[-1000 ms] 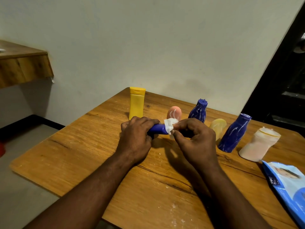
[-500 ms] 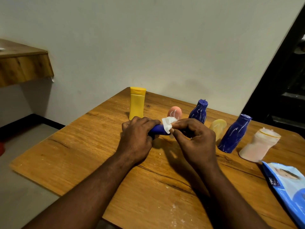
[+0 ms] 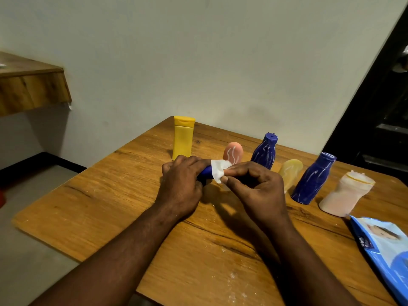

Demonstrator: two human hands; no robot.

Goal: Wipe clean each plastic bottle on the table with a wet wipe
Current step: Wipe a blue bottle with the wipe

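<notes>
My left hand grips a small blue bottle lying sideways just above the wooden table; most of it is hidden in my fist. My right hand pinches a white wet wipe against the bottle's exposed end. Behind my hands stand a yellow bottle, a pink bottle, a blue bottle with white streaks, a pale yellow bottle, a larger streaked blue bottle and a whitish pink bottle.
A blue pack of wet wipes lies at the table's right front edge. White powder specks dot the wood near me. A wooden shelf juts from the wall at left. A dark doorway is at the right.
The wipe has slid a little to the left along the blue bottle, toward my left hand. The standing bottles have not moved.
</notes>
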